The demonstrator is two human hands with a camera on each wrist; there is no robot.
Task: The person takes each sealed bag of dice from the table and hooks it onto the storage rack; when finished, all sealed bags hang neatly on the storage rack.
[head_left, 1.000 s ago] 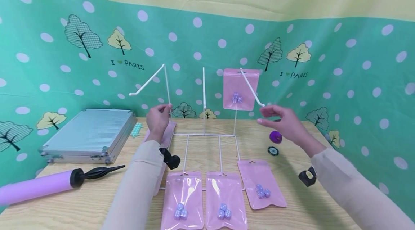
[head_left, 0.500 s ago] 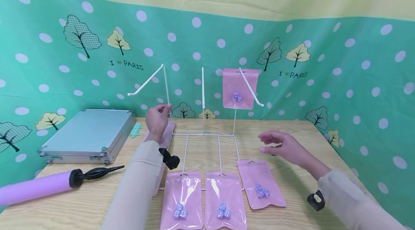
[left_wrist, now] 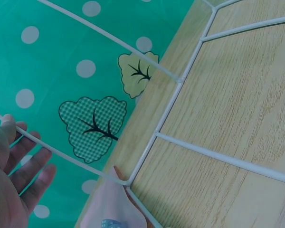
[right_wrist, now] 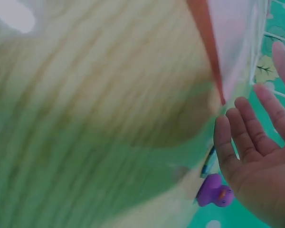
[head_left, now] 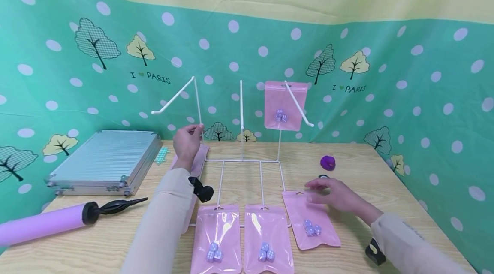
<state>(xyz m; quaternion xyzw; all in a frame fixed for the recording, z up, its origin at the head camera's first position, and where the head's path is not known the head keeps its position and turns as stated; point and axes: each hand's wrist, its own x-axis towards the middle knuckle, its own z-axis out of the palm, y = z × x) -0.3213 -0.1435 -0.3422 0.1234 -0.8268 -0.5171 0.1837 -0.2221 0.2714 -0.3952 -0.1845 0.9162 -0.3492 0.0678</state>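
Note:
My left hand (head_left: 187, 142) pinches the left upright of a white wire display rack (head_left: 242, 161) between thumb and forefinger. In the left wrist view the other fingers (left_wrist: 31, 173) lie loosely extended. My right hand (head_left: 337, 197) is over the upper edge of a pink zip bag of dice (head_left: 297, 212) on the table, its fingers apart; contact cannot be made out. Another pink bag (head_left: 275, 98) hangs on the rack's right hook. Two more dice bags, a left one (head_left: 227, 222) and a middle one (head_left: 252, 222), lie in front. My left arm partly hides a further bag (head_left: 201, 156).
A purple rubber duck (head_left: 328, 163) and a partly hidden poker chip (head_left: 323, 176) are behind my right hand. At left stand a silver case (head_left: 104, 158), a small teal piece (head_left: 162, 155) and a purple hand pump (head_left: 50, 222). The left hook (head_left: 173, 95) and middle hook (head_left: 242, 104) project forward.
My right hand has come down from beside the right hook's tip to the right-hand bag on the table. The left hand keeps its hold on the upright.

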